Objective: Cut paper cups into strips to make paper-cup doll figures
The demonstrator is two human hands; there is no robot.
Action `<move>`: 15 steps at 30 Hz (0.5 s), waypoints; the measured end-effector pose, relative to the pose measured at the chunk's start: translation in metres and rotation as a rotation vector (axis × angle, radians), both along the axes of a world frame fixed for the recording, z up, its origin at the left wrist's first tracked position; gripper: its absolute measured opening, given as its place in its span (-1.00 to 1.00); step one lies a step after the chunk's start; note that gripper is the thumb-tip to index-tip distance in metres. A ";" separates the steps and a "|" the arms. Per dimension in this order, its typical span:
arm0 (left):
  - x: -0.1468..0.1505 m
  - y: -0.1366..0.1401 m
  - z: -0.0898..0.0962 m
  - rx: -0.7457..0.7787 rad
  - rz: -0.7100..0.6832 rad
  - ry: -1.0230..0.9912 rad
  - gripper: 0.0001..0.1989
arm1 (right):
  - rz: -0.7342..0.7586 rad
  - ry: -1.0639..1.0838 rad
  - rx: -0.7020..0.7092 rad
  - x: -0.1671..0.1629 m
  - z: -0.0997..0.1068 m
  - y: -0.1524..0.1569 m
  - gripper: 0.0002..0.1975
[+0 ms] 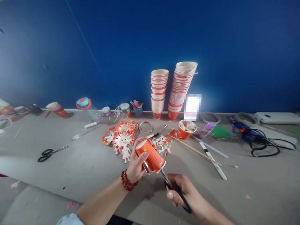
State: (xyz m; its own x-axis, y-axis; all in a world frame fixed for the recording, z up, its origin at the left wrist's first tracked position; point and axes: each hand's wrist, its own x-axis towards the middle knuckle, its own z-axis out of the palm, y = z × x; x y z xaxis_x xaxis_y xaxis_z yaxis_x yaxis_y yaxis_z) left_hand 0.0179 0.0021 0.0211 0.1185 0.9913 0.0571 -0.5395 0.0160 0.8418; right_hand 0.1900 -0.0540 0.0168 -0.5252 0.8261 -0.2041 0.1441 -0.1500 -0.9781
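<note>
My left hand (137, 162) is closed around a red paper cup (151, 153), held tilted above the table with its rim end toward my right hand. Strips cut into the cup's wall hang down on its near side. Black-handled scissors (176, 191) are gripped in my right hand (184, 189), and their blades reach the cup's rim. Beyond the cup lie white and red paper scraps (164, 143). To the left of the scraps is a group of paper figures (123, 140) with fringed heads and drawn faces.
Two tall stacks of paper cups (159, 93) stand by the blue wall. A red cup of scraps (186, 129), a wooden stick (199, 151) and a white marker-like strip (213, 161) lie to the right. Another pair of scissors (52, 153) rests at left. A blue glue gun (252, 134) with cable sits at far right.
</note>
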 end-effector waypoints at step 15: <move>-0.004 0.000 -0.005 -0.012 0.013 0.012 -0.49 | -0.053 -0.100 0.116 0.001 -0.004 0.000 -0.32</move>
State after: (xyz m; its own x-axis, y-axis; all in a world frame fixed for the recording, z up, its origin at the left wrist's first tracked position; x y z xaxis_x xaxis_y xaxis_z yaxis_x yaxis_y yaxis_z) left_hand 0.0139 0.0025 0.0163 0.1059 0.9934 0.0438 -0.5298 0.0191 0.8479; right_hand 0.1914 -0.0544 0.0130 -0.4620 0.8733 -0.1547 0.2368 -0.0466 -0.9704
